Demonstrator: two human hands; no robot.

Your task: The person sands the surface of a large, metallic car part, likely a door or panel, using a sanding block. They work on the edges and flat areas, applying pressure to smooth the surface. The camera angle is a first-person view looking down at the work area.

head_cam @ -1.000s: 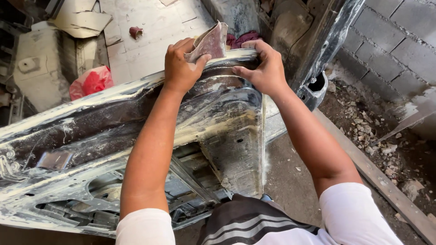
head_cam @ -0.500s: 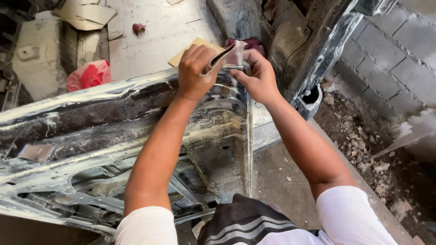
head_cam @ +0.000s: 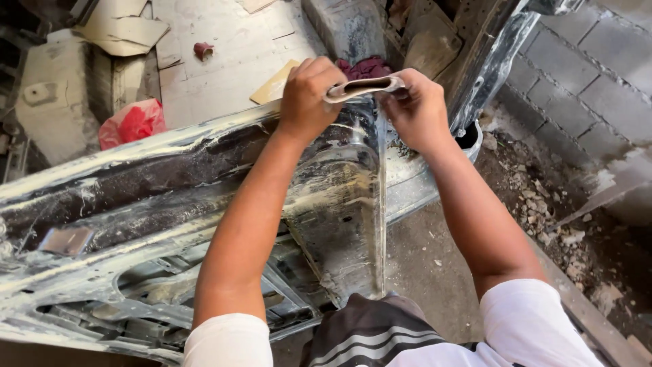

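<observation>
At the top edge of the dusty car body panel (head_cam: 204, 197), the person holds a folded sheet of sandpaper (head_cam: 363, 87) with both hands. The left hand (head_cam: 309, 98) has its fingers closed around the left end of the sheet, and the right hand (head_cam: 414, 109) pinches the right end with closed fingers. The sheet is curved into a loop, just above the panel's ridge. Behind the panel, a red plastic bag (head_cam: 132, 124) lies on the floor, near a piece of cardboard (head_cam: 273, 85). A grey block wall (head_cam: 598, 75) stands at the right.
</observation>
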